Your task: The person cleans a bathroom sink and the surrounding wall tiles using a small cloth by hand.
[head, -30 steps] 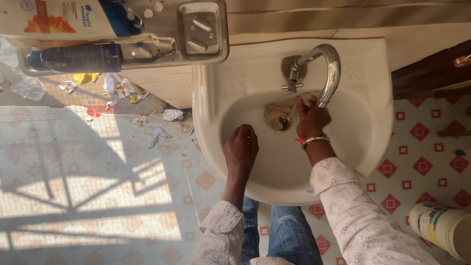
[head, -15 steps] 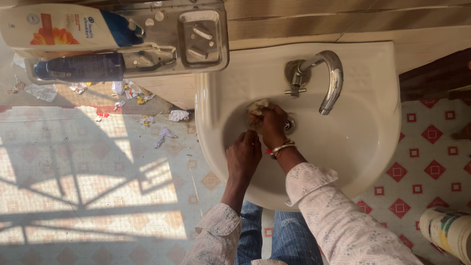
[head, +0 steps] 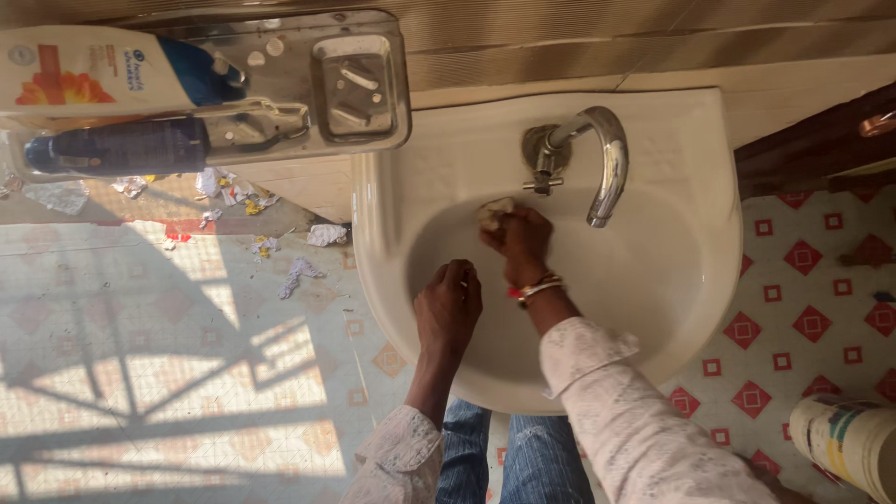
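While the left hand [head: 449,305] rests, right fingers [head: 509,227] clutch the cloth [head: 493,212].

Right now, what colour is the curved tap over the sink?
Shiny silver metal curved tap, in the head view.

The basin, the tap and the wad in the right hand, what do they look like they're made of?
Basin: probably glazed ceramic, cream, smooth with a soft sheen.
Tap: metal, likely chrome-plated, with bright mirror-like highlights along its curve.
Wad: pale tan, crumpled and soft-looking, perhaps cloth or a fibrous scrubber; too small to tell which. The right hand grips it against the basin wall.
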